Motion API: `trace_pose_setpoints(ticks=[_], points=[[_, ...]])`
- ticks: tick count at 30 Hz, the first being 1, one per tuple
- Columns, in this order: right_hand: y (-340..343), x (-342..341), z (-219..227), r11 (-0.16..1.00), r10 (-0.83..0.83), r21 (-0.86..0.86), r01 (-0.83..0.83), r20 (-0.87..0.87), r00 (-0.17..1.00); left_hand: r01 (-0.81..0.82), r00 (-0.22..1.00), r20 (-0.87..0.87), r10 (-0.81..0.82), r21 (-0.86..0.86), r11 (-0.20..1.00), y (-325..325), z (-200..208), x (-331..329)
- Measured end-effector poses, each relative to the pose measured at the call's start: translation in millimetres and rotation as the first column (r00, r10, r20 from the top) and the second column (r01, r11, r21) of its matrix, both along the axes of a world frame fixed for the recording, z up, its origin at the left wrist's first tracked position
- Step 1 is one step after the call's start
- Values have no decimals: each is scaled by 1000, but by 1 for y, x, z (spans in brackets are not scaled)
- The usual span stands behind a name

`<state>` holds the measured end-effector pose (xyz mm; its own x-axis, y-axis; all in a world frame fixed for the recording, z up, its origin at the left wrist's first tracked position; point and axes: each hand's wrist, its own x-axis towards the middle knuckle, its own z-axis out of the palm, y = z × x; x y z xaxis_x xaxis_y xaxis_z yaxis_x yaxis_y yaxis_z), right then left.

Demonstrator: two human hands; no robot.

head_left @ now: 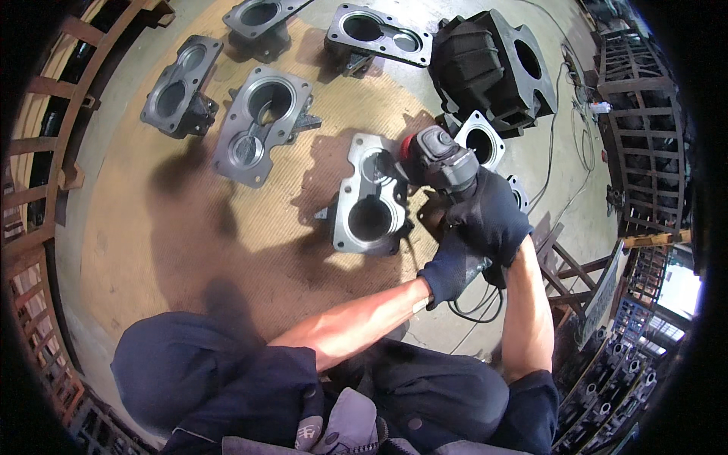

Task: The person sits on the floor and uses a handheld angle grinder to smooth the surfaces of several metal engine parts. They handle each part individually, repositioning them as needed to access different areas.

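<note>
Workshop floor bears a metal casting (370, 201) just left of the angle grinder (440, 163), held in both gloved hands' grip.

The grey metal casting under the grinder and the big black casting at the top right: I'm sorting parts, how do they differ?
The grey two-bore metal casting has a bright, bare flat face; the big black blocky casting is dark all over. The grey one is lower and slimmer, the black one bulkier. A handheld grinder, held by both gloved hands, meets the grey one; nothing touches the black one. Both sit on the floor and show round bores.
</note>
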<state>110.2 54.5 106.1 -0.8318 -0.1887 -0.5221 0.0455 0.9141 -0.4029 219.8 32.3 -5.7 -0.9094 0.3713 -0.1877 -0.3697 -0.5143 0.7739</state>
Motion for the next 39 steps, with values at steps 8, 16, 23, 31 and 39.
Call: trace_pose_setpoints(ticks=[8,16,23,31,39], points=[[-24,-14,-14,988,151,12,-151,-16,988,-192,889,456,-50,470,861,-30,14,-13],[-24,-13,-7,995,95,17,-94,-28,995,-30,999,-28,26,-131,991,-29,6,-15],[-50,-2,-16,986,151,-65,-152,-26,988,-286,873,484,55,418,862,-38,-4,3],[-35,-11,-9,993,101,-65,-102,-19,995,100,973,-158,-166,-356,929,-57,13,-10],[-33,26,-11,980,199,-10,-199,58,978,-71,995,-94,42,-336,939,0,-27,39]])
